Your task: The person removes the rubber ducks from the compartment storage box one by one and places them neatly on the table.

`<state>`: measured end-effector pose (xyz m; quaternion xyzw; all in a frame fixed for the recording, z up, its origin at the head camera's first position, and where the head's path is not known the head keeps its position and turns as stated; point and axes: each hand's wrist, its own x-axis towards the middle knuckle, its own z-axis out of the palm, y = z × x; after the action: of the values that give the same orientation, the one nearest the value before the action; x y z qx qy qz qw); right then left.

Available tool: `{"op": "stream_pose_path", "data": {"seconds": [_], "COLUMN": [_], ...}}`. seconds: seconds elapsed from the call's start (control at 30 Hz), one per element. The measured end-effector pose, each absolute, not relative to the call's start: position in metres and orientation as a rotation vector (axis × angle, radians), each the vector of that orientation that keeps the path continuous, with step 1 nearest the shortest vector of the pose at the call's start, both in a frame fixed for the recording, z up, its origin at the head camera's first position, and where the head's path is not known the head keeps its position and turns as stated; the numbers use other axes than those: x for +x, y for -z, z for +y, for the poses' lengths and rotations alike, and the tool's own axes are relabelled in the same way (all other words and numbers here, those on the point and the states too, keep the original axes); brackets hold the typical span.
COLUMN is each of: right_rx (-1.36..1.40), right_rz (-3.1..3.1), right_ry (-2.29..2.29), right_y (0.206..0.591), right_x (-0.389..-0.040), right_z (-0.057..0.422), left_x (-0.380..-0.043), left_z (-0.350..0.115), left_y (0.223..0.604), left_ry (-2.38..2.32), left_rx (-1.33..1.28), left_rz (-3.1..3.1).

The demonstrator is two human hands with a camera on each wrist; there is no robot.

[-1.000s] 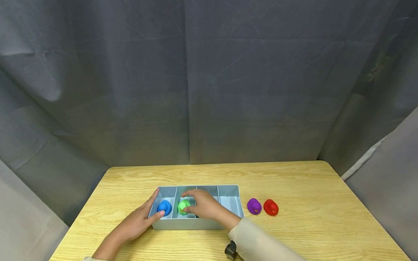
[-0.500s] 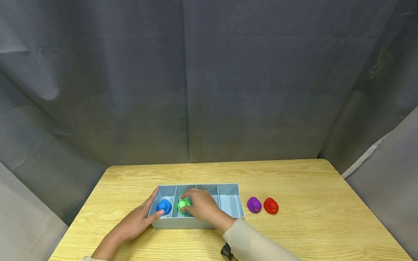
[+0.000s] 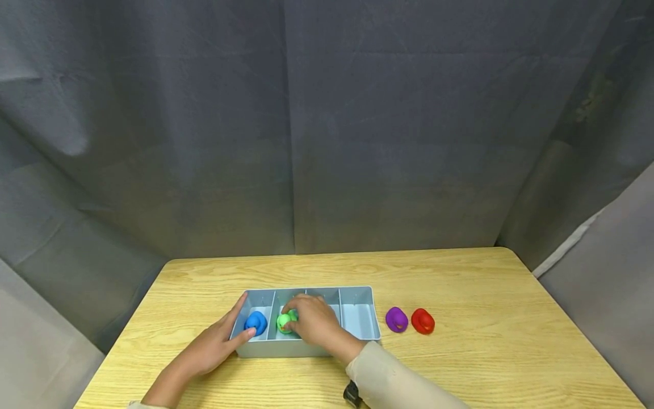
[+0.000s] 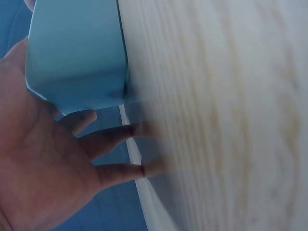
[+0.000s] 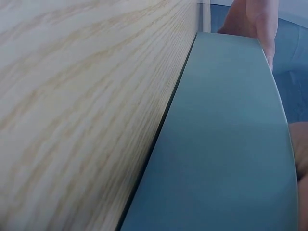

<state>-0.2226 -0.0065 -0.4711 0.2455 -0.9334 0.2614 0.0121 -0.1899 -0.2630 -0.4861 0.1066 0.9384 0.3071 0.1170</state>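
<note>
A bright green toy duck (image 3: 283, 324), rounded and with an orange beak, sits in the second compartment from the left of a grey-blue tray (image 3: 360, 319). The right hand (image 3: 315, 322) pinches it between thumb and fingers. The left hand (image 3: 214, 345) steadies the tray's left end, fingers straight and spread. A blue duck (image 3: 256, 321) fills the leftmost compartment; purple (image 3: 396, 320) and red ducks (image 3: 423, 321) rest right of the tray. The pale wood-grain table (image 3: 490, 346) stands before dark grey curtains (image 3: 388, 147).

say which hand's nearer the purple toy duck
Right: the right hand pinches the green toy duck, left of the purple duck; the left hand, farther left, touches the grey divided tray.
</note>
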Motion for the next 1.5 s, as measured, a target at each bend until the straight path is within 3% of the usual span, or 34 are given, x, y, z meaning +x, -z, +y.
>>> {"op": "stream_pose_path", "data": {"seconds": [1.5], "right_rx": [0.888], "right_rz": [-2.906], "right_ry": [-1.087], "right_y": [0.461], "right_x": [-0.222], "right_z": [0.005], "left_x": [-0.191], "left_z": [-0.264], "left_y": [0.487], "left_ry": [-0.913], "left_rx": [0.316], "left_rz": [2.739]}}
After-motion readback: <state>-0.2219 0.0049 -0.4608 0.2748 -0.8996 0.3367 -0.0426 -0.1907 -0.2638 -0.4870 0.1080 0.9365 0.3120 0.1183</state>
